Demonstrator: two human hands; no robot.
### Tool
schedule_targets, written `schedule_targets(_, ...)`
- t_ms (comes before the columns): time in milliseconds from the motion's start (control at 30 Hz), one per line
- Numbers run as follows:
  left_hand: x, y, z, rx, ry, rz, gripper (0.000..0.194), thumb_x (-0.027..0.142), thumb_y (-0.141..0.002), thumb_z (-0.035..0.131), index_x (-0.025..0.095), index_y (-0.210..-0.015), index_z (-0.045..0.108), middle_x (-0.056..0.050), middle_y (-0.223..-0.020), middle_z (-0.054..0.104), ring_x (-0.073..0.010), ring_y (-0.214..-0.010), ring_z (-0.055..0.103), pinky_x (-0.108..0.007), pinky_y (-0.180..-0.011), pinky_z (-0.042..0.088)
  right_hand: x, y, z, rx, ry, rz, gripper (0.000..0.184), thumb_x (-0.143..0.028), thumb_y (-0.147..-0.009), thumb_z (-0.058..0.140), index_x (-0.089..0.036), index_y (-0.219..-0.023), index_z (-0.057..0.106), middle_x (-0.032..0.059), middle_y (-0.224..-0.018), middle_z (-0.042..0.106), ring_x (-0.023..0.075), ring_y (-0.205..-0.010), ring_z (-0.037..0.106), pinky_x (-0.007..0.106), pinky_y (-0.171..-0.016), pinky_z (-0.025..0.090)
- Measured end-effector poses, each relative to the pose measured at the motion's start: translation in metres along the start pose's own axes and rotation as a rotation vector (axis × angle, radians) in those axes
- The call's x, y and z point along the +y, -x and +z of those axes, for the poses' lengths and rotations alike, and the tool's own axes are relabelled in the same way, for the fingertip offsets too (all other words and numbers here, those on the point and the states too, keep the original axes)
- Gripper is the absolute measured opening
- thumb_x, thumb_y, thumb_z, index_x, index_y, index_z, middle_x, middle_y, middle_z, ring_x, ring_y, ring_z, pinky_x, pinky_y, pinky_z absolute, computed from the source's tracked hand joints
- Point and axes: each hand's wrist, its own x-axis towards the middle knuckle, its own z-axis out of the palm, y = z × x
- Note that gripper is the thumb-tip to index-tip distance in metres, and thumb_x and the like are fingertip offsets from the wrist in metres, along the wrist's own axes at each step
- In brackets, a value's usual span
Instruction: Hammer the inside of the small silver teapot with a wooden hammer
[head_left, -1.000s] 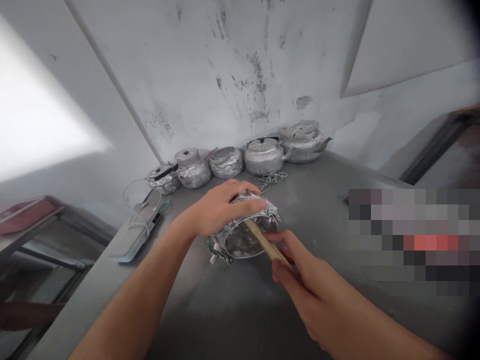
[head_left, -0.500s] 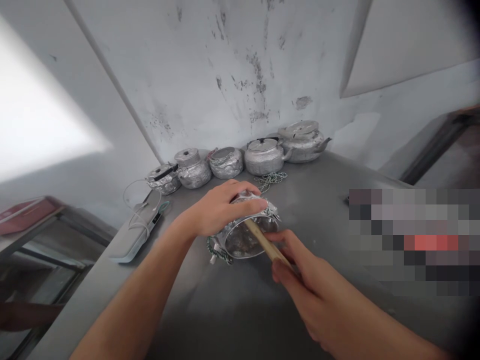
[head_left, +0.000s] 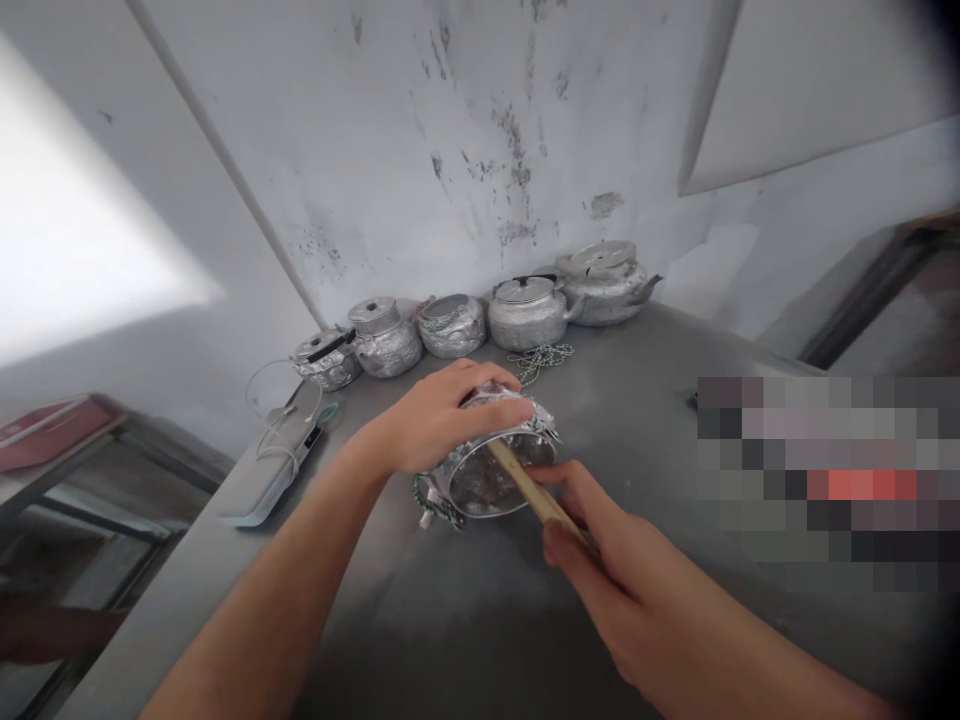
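Observation:
A dented aluminium kettle (head_left: pixel 487 485) lies tipped on the grey table (head_left: pixel 465 620), its open mouth facing me. My left hand (head_left: pixel 450 415) is wrapped over its upper side, the thumb along the metal near the rim. A green-and-white cord (head_left: pixel 442 508) hangs at the kettle's lower left. My right hand (head_left: pixel 600 555) is closed round a pale wooden stick (head_left: pixel 529 485). The stick's far end reaches into the kettle's mouth; its tip is hidden inside.
Along the wall stand several more aluminium kettles, one a spouted kettle (head_left: pixel 529 318) with a lid. A loose cord (head_left: pixel 544 360) lies before them. A power bank (head_left: pixel 274 460) with a white cable sits at left. A red case (head_left: pixel 56 430) rests on a side bench. A blurred patch covers the right.

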Motion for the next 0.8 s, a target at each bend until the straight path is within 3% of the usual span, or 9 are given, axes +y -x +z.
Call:
schedule_targets(333,0.0013,0.0001,0.0006,0.004,-0.002,0.016,0.05,0.067,-0.098,0.049,0.031,-0.13,0.064,-0.002,-0.139,0.058,-0.0306,-0.127,0.052,-0.041,-0.105,0.041,-0.0036,0.001,-0.0019,-0.026,0.009,0.033,0.028,-0.028,-0.102,0.045,-0.029,-0.127,0.057,-0.0001,-0.083,0.074,0.0186,-0.067,0.069,0.03,-0.07,0.053)
schedule_targets(467,0.0011,0.0002,0.0004,0.001,0.005,0.01,0.049,0.066,-0.098,0.05,0.032,-0.13,0.064,-0.002,-0.139,0.058,-0.0302,-0.127,0.052,-0.04,-0.105,0.041,-0.0017,0.0011,-0.002,0.005,-0.007,0.006,0.029,-0.028,-0.103,0.042,-0.028,-0.127,0.058,0.0024,-0.089,0.074,0.0202,-0.076,0.071,0.031,-0.069,0.053)
schedule_targets(800,0.002,0.0009,-0.0001,0.0,0.003,0.001,0.053,0.069,-0.097,0.049,0.031,-0.13,0.064,-0.003,-0.138,0.058,-0.0308,-0.125,0.053,-0.04,-0.104,0.041,0.0,0.0008,-0.0029,0.002,-0.007,-0.025,0.029,-0.029,-0.103,0.044,-0.029,-0.128,0.057,0.0025,-0.088,0.075,0.0211,-0.072,0.069,0.034,-0.074,0.054)
